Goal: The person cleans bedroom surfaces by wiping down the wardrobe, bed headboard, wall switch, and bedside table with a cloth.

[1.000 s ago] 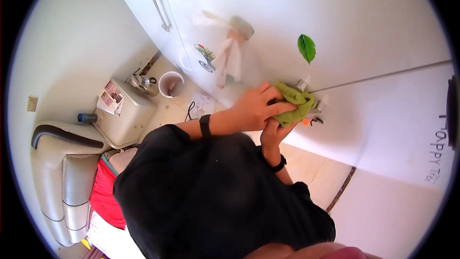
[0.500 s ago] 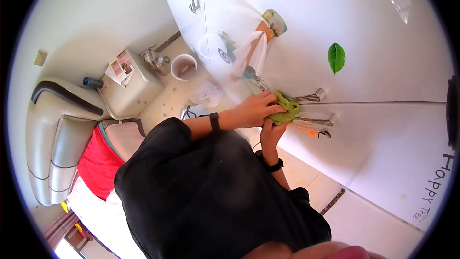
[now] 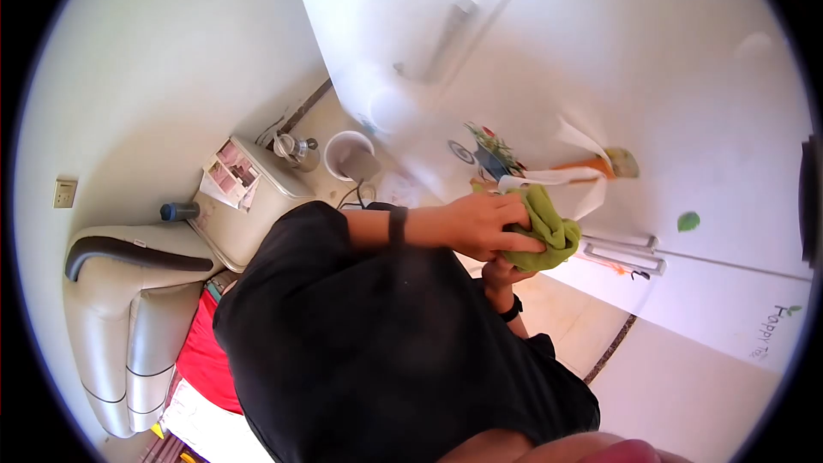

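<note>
My left hand (image 3: 489, 225) is closed on a crumpled green cloth (image 3: 549, 236), its fingers bent over the near side. Below it my right hand (image 3: 504, 274) grips the underside of the same cloth, with its fingers partly hidden. Both hands are in front of the white cabinet doors (image 3: 711, 163). Just to the right of the cloth are two metal door handles (image 3: 630, 253), apart from it. An orange tassel (image 3: 610, 266) hangs by the lower handle.
A white bucket (image 3: 350, 154) and a metal kettle (image 3: 296, 150) stand on the floor at the left. Nearby are a beige side table (image 3: 274, 210) with papers and a dark bottle (image 3: 178, 211), and a leather sofa (image 3: 154, 317). Printed decorations and a leaf sticker (image 3: 688, 221) mark the doors.
The view has turned and shifted. Both hands have drawn the cloth away from the door handles, where it was pressed before, and the cloth now looks more bunched up.
</note>
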{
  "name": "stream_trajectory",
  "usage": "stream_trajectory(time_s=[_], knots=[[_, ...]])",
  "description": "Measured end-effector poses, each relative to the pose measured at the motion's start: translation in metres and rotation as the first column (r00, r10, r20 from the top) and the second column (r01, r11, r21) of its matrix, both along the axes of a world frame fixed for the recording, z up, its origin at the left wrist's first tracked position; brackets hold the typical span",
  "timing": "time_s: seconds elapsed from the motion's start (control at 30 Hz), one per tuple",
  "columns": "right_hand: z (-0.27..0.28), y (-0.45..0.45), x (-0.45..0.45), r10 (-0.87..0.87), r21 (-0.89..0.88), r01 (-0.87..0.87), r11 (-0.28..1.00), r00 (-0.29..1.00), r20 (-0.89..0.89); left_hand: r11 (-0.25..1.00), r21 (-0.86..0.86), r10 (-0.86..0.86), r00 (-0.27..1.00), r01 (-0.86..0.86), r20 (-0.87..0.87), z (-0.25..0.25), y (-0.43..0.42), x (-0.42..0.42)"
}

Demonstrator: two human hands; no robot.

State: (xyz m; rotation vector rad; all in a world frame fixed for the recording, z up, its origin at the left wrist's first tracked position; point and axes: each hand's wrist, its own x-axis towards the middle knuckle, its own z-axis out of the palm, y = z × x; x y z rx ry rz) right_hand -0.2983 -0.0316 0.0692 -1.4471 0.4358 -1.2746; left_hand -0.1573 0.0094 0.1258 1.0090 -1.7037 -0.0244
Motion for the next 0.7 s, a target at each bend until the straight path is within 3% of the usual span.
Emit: stream_trajectory(time_s=[0.03,0.13,0.23,0.3,0.37,0.47,0.53,0.67,0.7], knots=[[-0.001,0.008,0.017,0.031,0.011,-0.031,0.999,0.999,0.025,1.000,0.008,0.005,1.000,-0.005,0.000,0.002,0.013,0.019],[0.003,0.011,0.062,-0.023,-0.228,-0.044,0.973,0.959,-0.282,0.958,-0.139,0.248,0.968,-0.251,-0.045,0.012,0.045,0.073],[0.038,0.020,0.135,-0.011,-0.322,-0.038,0.946,0.989,-0.148,0.899,-0.114,0.420,0.906,-0.423,-0.055,0.012,0.057,0.112],[0.062,0.019,0.168,0.046,-0.351,-0.101,0.931,0.986,-0.163,0.842,-0.153,0.505,0.855,-0.518,-0.115,0.027,0.058,0.136],[0.089,0.020,0.192,0.045,-0.271,-0.133,0.953,0.949,-0.311,0.802,-0.134,0.558,0.809,-0.583,-0.183,0.035,0.054,0.154],[0.094,0.014,0.215,0.025,-0.189,-0.110,0.976,0.915,-0.403,0.786,-0.050,0.586,0.769,-0.616,-0.257,0.033,0.040,0.176],[0.087,0.014,0.223,-0.007,-0.148,-0.052,0.988,0.928,-0.373,0.813,-0.027,0.565,0.799,-0.582,-0.205,0.021,0.036,0.180],[0.042,0.007,0.213,0.005,-0.057,-0.039,0.998,0.868,-0.496,0.883,0.105,0.470,0.857,-0.458,-0.210,-0.025,0.033,0.181],[0.043,0.010,0.210,0.029,-0.024,-0.055,0.998,0.793,-0.608,0.882,0.143,0.470,0.854,-0.449,-0.223,-0.036,0.034,0.179]])
